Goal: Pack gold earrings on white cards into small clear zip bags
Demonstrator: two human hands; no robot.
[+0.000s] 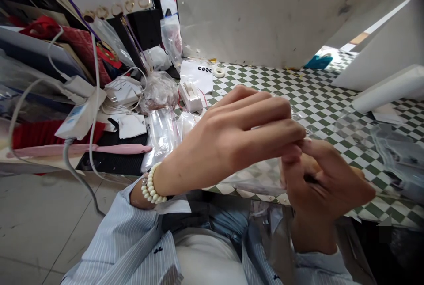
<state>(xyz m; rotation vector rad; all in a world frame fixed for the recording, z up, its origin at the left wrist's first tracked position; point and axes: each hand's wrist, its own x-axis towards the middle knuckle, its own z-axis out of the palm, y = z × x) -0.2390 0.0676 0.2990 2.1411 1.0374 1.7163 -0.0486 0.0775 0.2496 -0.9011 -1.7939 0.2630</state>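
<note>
My left hand (235, 132), with a cream bead bracelet (153, 184) at its wrist, reaches across to the right above the checkered table. Its fingers are bent and pressed together at the tips. My right hand (319, 176) meets it there, thumb and forefinger pinched, the other fingers curled. The fingertips of both hands touch. Whatever lies between them is hidden or too small to make out. Under the hands, at the table's front edge, is something of clear plastic (260, 174), partly covered by my left hand.
Left of the hands lie clear plastic bags (161, 132), a white tape dispenser (191, 96) and a tape roll (219, 72). A power strip (77, 117) with cables and a pink-handled brush (122, 149) sit farther left. Plastic bags (402, 152) lie at right; a pale panel (265, 20) stands behind.
</note>
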